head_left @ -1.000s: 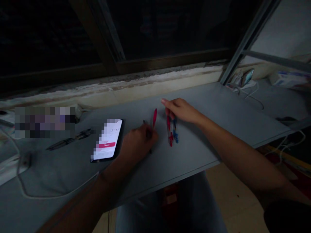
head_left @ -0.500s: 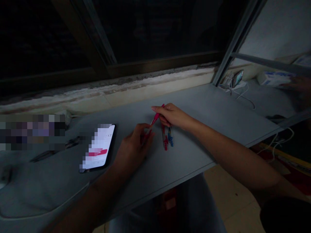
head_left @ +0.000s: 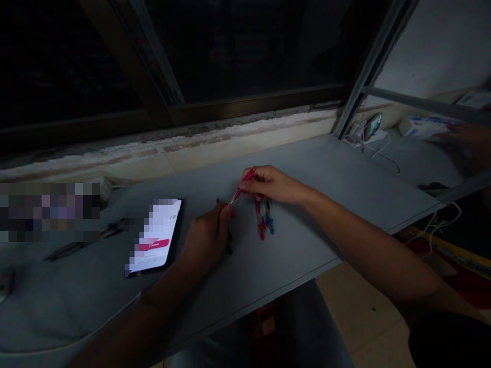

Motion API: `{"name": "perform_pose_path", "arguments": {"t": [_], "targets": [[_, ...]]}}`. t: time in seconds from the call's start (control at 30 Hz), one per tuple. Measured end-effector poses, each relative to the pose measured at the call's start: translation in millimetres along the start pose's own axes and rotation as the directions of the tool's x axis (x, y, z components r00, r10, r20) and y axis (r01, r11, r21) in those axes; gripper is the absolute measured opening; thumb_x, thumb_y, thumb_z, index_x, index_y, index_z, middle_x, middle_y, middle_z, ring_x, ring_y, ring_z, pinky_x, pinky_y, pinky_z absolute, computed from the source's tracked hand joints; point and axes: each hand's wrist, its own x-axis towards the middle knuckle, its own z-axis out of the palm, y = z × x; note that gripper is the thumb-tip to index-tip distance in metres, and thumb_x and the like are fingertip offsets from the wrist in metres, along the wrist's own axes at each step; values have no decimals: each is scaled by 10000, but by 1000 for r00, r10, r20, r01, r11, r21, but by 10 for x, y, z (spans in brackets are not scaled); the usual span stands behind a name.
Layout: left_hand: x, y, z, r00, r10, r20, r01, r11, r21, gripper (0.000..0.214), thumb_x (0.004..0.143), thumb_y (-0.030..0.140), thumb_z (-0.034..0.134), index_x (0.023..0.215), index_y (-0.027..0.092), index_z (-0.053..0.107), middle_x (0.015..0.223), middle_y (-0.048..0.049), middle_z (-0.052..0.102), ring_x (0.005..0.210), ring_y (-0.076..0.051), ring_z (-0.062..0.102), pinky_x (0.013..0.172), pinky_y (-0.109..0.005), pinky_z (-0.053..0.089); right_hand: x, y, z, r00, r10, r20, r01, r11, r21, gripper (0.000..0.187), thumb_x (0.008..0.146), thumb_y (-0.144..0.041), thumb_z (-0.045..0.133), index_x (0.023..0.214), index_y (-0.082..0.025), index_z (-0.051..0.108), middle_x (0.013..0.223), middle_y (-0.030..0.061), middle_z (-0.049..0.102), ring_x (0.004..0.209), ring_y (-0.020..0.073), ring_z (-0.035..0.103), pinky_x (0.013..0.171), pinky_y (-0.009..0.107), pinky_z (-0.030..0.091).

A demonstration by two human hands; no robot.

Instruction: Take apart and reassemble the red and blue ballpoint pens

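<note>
My right hand (head_left: 268, 185) is shut on a red pen with a clear barrel (head_left: 242, 187), its tip pointing left toward my other hand. My left hand (head_left: 207, 237) grips a dark slim pen (head_left: 229, 241), whose two ends show past the fist. Just right of the red pen's tip, a red pen and a blue pen (head_left: 265, 221) lie close together on the grey desk (head_left: 307, 163), beneath and in front of my right fingers. A smartphone (head_left: 155, 237) with a lit screen lies left of my left hand.
A black pen (head_left: 86, 240) lies left of the phone, beside a pixelated patch (head_left: 49, 212). A dark window frame and stained sill (head_left: 192, 143) run behind the desk. At back right are a charger with cables (head_left: 362, 133), a white-blue box (head_left: 424, 127) and a blurred hand shape (head_left: 470, 140).
The red pen has passed from between both hands into my right hand alone. My left hand has drawn back slightly and down, with the dark pen now showing in it.
</note>
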Motion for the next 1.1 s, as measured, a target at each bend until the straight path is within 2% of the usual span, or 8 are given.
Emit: {"name": "perform_pose_path", "arguments": {"t": [0.13,0.23,0.37,0.53,0.63,0.7,0.87,1.1], "targets": [[17,-6,-13,999,-21,-26,21,1000,-7,404,1054,395,333,905,182,642,540,31,535,452,-148,540,488,-256,356,15,19,-77,994,-17,-105,19,1000,15,359,854,-491,766,831,-171,604,687,-35,596,535,75,510,480,206,369],[17,-2,-6,1000,-9,-21,9,1000,-5,393,1048,380,355,908,177,661,508,45,488,430,-143,511,486,-258,339,19,27,-129,997,-19,-74,21,999,29,308,827,-404,800,797,-159,614,669,-30,586,558,83,509,499,209,380],[20,-24,9,999,-17,-36,16,999,-34,401,1054,381,363,930,169,680,485,58,454,403,-134,473,478,-255,334,14,-1,-152,997,-55,-60,63,989,134,329,792,-287,808,1057,-182,645,970,20,701,719,111,599,581,221,457],[22,-32,19,999,-28,-25,27,999,-28,400,1046,406,384,934,170,688,481,54,465,413,-141,494,456,-250,330,26,14,-158,989,-30,-148,45,995,95,205,759,-201,807,799,-164,609,702,-29,628,642,93,549,596,216,421],[19,-14,17,999,-38,-30,36,998,-53,407,1047,410,373,946,174,689,491,53,475,418,-142,496,445,-247,331,29,31,-182,999,9,-41,2,965,261,358,728,-115,788,1047,-179,637,976,30,743,822,125,661,701,228,489],[22,-4,16,998,-38,-45,35,997,-72,412,1049,415,368,939,175,685,504,50,483,425,-140,500,444,-245,339,33,49,-191,996,29,-86,-5,964,266,467,736,-143,819,1150,-211,614,1027,20,739,829,125,667,684,223,490],[29,-1,23,999,-37,4,37,993,-115,416,1055,421,363,939,172,676,548,35,531,465,-143,543,468,-248,374,58,97,-192,988,68,-136,-45,984,170,259,759,-283,864,812,-157,644,679,-30,644,600,87,545,569,215,412],[27,-28,48,1000,5,-12,-7,994,-108,446,1069,419,355,1027,158,713,719,-10,634,585,-150,593,560,-256,430,28,12,-212,999,-28,-33,39,919,393,188,674,-97,807,827,-152,712,857,6,740,804,106,651,795,231,486]]}}
